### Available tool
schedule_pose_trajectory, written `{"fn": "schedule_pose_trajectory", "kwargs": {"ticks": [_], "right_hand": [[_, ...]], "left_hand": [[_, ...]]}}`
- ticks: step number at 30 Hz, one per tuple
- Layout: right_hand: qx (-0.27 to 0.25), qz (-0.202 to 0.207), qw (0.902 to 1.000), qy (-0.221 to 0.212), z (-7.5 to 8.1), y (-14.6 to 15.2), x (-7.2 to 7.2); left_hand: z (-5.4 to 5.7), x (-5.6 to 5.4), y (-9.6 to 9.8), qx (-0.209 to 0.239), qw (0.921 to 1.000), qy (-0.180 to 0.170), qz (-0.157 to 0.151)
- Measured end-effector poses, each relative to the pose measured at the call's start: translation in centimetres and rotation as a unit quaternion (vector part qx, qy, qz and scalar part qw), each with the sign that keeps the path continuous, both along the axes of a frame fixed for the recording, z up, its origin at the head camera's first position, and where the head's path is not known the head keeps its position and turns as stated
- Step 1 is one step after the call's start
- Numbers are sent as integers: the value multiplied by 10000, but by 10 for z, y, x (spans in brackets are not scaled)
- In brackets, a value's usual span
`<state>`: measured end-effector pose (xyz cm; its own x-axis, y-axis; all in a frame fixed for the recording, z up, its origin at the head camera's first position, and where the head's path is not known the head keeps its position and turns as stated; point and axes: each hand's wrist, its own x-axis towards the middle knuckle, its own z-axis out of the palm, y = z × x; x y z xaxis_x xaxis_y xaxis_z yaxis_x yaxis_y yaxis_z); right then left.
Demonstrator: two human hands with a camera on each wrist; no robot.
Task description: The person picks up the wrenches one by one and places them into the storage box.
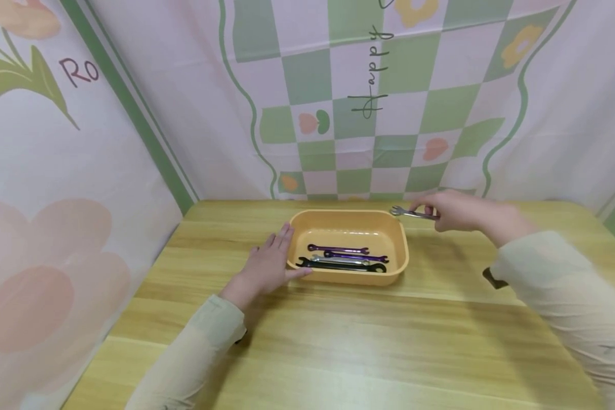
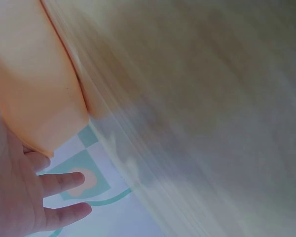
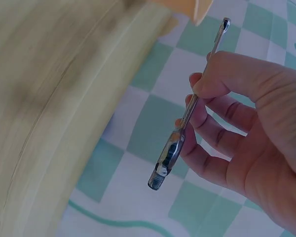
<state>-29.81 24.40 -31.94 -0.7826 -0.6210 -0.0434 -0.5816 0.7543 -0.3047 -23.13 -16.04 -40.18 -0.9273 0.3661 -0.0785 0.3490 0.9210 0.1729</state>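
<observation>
A yellow-orange plastic basin (image 1: 348, 214) stands on the table with several wrenches inside. Two purple wrenches (image 1: 338, 249), a silver wrench (image 1: 338, 260) and a longer black wrench (image 1: 340, 266) lie along its floor. Against the basin's left side rests my left hand (image 1: 269, 265), fingers straight and spread, thumb along the front rim. In the left wrist view, its fingers lie beside the basin wall (image 2: 34, 79). My right hand (image 1: 453, 210) pinches a silver wrench (image 3: 187, 111) between thumb and fingers, above the table just right of the basin, the open end pointing left.
The wooden table (image 1: 338, 341) runs back to a patterned curtain (image 1: 348, 136) close behind the basin. Another printed cloth (image 1: 82, 228) hangs along the left side. Table surface extends in front of the basin and to its right.
</observation>
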Motion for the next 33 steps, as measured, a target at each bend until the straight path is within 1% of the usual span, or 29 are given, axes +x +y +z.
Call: {"fn": "schedule_pose_trajectory", "kwargs": {"ticks": [4,11,19,25,33], "right_hand": [[-72,86,9999,-23,0,-8,-2],[-224,140,9995,-180,-1,-20,-5],[-202,173,9988,-404,2,-37,-5],[-189,272,9984,-452,2,-49,-7],[-149,429,9977,-498,3,-64,-6]], "left_hand": [[1,1,0,-39,10000,-9,6],[4,3,0,26,10000,-37,9],[3,2,0,88,9999,-49,21],[0,0,-1,43,10000,-40,19],[2,1,0,103,9999,-2,3]]}}
